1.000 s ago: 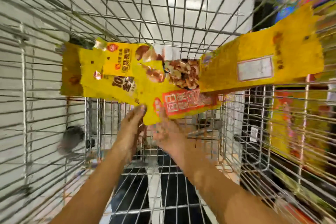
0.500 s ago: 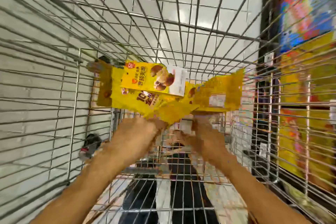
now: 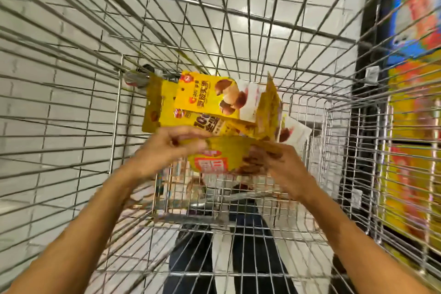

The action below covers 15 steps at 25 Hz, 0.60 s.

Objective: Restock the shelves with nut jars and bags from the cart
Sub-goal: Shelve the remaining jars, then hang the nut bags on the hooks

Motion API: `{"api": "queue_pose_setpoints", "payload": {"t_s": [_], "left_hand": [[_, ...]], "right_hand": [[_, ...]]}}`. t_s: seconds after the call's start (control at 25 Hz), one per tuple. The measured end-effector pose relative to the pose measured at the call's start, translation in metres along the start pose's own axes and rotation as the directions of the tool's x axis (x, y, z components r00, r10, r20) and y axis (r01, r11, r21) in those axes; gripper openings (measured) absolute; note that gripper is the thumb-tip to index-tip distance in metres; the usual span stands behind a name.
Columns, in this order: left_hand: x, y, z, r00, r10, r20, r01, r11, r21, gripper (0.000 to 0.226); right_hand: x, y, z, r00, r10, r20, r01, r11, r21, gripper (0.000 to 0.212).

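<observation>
Nut bags in left hand, right hand, cart walls well apart

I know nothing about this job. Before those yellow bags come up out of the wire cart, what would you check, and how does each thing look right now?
1. Left hand grips the yellow bags: ok.
2. Right hand holds the bundle's other side: ok.
3. Bundle tidy enough to carry: not ok, the bags fan out at odd angles.
4. Bags free of the cart wires: cannot tell, the far corner lies close to the mesh.
5. Room on the shelf at the right: cannot tell, it is blurred.
</observation>
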<state>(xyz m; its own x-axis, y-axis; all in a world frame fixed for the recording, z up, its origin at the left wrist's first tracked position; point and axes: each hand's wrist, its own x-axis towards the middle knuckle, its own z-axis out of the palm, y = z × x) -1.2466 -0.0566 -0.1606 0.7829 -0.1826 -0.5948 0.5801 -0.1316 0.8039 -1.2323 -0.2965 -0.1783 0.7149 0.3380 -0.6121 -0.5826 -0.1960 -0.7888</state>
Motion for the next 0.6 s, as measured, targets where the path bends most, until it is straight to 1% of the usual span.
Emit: {"api": "queue_pose_setpoints", "payload": {"t_s": [0.04, 0.08, 0.12, 0.16, 0.2, 0.24, 0.28, 0.36, 0.4, 0.44, 0.48, 0.52, 0.56, 0.6], "left_hand": [[0.014, -0.009, -0.013, 0.994, -0.051, -0.100, 0.023, 0.965, -0.260, 0.023], [0.031, -0.021, -0.025, 0.968, -0.148, -0.204, 0.041, 0.891, -0.452, 0.028], [0.049, -0.034, -0.035, 0.923, -0.266, -0.277, 0.069, 0.824, -0.562, 0.030], [0.066, -0.048, -0.039, 0.875, -0.378, -0.302, 0.117, 0.770, -0.627, 0.031], [0.083, -0.064, -0.038, 0.826, -0.469, -0.314, 0.161, 0.729, -0.665, 0.032], [0.099, -0.077, -0.033, 0.786, -0.530, -0.317, 0.190, 0.696, -0.693, 0.032], [0.114, -0.087, -0.026, 0.765, -0.565, -0.310, 0.204, 0.668, -0.715, 0.031], [0.146, -0.096, -0.012, 0.775, -0.570, -0.274, 0.185, 0.618, -0.764, 0.029], [0.160, -0.096, -0.006, 0.773, -0.572, -0.275, 0.152, 0.588, -0.795, 0.034], [0.171, -0.092, -0.001, 0.752, -0.593, -0.286, 0.107, 0.539, -0.836, 0.040], [0.180, -0.087, 0.004, 0.723, -0.616, -0.313, 0.037, 0.487, -0.872, 0.042], [0.184, -0.082, 0.007, 0.681, -0.631, -0.372, -0.044, 0.472, -0.881, 0.040], [0.183, -0.076, 0.010, 0.636, -0.628, -0.448, -0.115, 0.497, -0.860, 0.039], [0.176, -0.067, 0.011, 0.592, -0.611, -0.525, -0.146, 0.559, -0.816, 0.042]], "right_hand": [[0.001, 0.001, -0.006, 0.996, 0.023, -0.080, -0.022, 1.000, 0.014, 0.014], [0.002, 0.004, -0.013, 0.988, 0.020, -0.155, -0.023, 1.000, -0.015, 0.014], [0.003, 0.005, -0.022, 0.979, 0.010, -0.204, -0.016, 1.000, -0.024, 0.013], [0.003, 0.006, -0.029, 0.973, 0.002, -0.232, -0.003, 1.000, -0.004, 0.012], [0.004, 0.007, -0.035, 0.968, -0.004, -0.252, 0.009, 1.000, 0.018, 0.015], [0.005, 0.009, -0.041, 0.963, -0.015, -0.268, 0.019, 1.000, 0.013, 0.020], [0.006, 0.012, -0.045, 0.959, -0.018, -0.284, 0.016, 1.000, -0.011, 0.020], [0.009, 0.020, -0.052, 0.954, -0.027, -0.299, 0.008, 0.998, -0.063, 0.010], [0.009, 0.022, -0.053, 0.952, -0.028, -0.304, 0.005, 0.997, -0.074, 0.010], [0.010, 0.024, -0.053, 0.952, -0.030, -0.306, 0.005, 0.997, -0.083, 0.011], [0.010, 0.024, -0.053, 0.950, -0.028, -0.312, 0.002, 0.996, -0.084, 0.010], [0.009, 0.023, -0.053, 0.948, -0.020, -0.316, -0.003, 0.998, -0.070, 0.010], [0.007, 0.021, -0.052, 0.949, -0.014, -0.316, 0.001, 0.999, -0.042, 0.011], [0.003, 0.015, -0.050, 0.948, -0.024, -0.317, 0.015, 0.999, -0.029, 0.012]]}}
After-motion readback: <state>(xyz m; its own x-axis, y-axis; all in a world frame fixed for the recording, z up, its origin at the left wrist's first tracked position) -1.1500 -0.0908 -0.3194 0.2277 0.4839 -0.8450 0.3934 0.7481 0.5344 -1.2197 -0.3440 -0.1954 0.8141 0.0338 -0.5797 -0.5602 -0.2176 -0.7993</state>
